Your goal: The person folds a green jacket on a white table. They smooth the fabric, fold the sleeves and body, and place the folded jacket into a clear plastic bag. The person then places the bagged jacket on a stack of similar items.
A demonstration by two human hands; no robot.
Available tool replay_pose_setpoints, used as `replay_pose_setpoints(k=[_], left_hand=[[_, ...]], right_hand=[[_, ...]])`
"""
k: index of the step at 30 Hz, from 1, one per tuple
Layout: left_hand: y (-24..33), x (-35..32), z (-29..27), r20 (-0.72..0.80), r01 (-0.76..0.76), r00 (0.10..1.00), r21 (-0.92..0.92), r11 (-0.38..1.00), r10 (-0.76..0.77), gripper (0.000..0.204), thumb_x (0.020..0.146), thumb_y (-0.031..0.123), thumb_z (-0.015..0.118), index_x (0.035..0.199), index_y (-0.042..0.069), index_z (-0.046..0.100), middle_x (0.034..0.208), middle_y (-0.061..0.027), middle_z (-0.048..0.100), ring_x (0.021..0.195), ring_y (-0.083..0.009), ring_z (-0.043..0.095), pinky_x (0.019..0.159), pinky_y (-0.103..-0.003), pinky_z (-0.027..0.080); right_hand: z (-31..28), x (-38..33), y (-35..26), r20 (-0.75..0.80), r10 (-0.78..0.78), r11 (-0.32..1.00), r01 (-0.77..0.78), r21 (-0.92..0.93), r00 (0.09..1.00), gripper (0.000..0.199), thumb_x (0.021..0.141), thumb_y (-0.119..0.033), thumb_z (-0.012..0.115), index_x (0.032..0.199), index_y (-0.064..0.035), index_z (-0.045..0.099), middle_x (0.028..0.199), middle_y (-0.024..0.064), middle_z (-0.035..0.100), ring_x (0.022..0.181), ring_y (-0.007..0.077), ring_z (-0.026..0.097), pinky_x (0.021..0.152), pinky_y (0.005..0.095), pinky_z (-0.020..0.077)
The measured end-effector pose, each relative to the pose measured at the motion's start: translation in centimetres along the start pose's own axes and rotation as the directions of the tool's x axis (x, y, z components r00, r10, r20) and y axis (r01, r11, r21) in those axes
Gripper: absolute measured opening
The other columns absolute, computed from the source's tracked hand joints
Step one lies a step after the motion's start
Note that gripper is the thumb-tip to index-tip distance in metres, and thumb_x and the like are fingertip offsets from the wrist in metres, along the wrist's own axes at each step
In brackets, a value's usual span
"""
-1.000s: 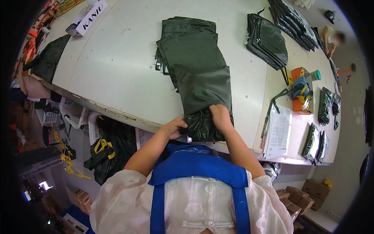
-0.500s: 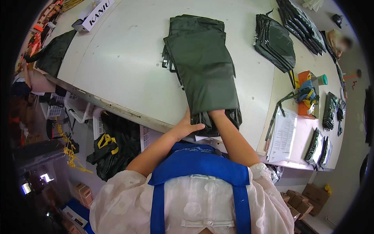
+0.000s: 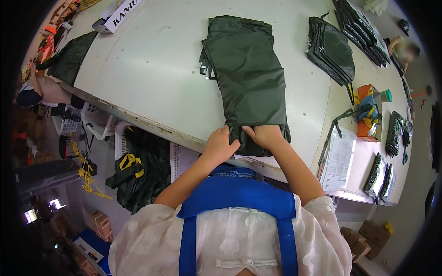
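A long, folded piece of dark green, shiny fabric (image 3: 251,87) lies lengthwise before me, on top of more green folded pieces. At the left corner of its near edge, my left hand (image 3: 220,146) grips the fabric, thumb pointing right over the darker layer below. My right hand (image 3: 268,136) holds the same edge farther right, its fingers tucked under the top layer and hidden, its thumb showing. Black straps with pale tips (image 3: 206,69) stick out from under the pile's left side.
The white table (image 3: 152,69) carries a stack of dark green bags (image 3: 330,50), an orange box (image 3: 367,110) of straps, printed sheets (image 3: 339,161) and plastic-wrapped packs (image 3: 374,175). White baskets (image 3: 120,140) with dark fabric stand below the left edge. Other people (image 3: 405,50) are at the table's far ends.
My right hand has drawn partly out from under the fabric's near edge and shifted right, its thumb now visible. My left hand has moved up onto the corner. The top layer has creased.
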State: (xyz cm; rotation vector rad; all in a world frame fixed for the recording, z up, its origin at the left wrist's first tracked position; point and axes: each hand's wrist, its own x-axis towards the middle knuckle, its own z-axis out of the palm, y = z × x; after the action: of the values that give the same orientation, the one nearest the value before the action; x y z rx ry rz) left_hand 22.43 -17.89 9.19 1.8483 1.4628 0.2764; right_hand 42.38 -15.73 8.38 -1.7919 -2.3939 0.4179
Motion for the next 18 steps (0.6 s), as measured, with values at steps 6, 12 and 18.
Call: replay_pose_setpoints(k=[6, 12, 18], left_hand=[[-3.6, 0.1, 3.1, 0.007, -0.062, 0.998, -0.170, 0.983, 0.064, 0.057, 0.081, 0.016, 0.053, 0.133, -0.002, 0.038, 0.101, -0.0261, 0.058, 0.087, -0.0386, 0.060, 0.077, -0.046, 0.050], [-2.5, 0.1, 3.1, 0.289, 0.400, 0.916, -0.726, 0.560, -0.279, 0.060, 0.087, 0.023, 0.055, 0.136, 0.000, 0.031, 0.106, -0.0143, 0.054, 0.087, -0.0207, 0.057, 0.071, -0.033, 0.050], [-2.6, 1.6, 2.7, 0.204, 0.267, 0.962, -0.571, 0.776, -0.180, 0.085, 0.076, 0.042, 0.072, 0.129, -0.012, 0.034, 0.113, -0.0197, 0.053, 0.101, -0.0261, 0.054, 0.088, -0.036, 0.045]], right_hand=[[3.6, -2.3, 3.1, -0.112, 0.031, 0.999, -0.033, -0.023, 0.993, 0.061, 0.087, -0.058, 0.049, 0.119, -0.0073, 0.061, 0.122, 0.0124, 0.059, 0.117, 0.0290, 0.051, 0.101, 0.0415, 0.0364], [6.1, -1.6, 3.9, -0.153, 0.075, 0.997, -0.074, 0.012, 0.985, 0.057, 0.084, -0.058, 0.054, 0.117, -0.0128, 0.063, 0.123, 0.0120, 0.059, 0.117, 0.0301, 0.051, 0.100, 0.0437, 0.0372], [4.4, -1.7, 3.8, -0.202, 0.052, 0.997, -0.039, 0.067, 0.978, 0.057, 0.081, -0.055, 0.060, 0.120, -0.0124, 0.060, 0.127, 0.0148, 0.055, 0.118, 0.0354, 0.049, 0.102, 0.0459, 0.0354]])
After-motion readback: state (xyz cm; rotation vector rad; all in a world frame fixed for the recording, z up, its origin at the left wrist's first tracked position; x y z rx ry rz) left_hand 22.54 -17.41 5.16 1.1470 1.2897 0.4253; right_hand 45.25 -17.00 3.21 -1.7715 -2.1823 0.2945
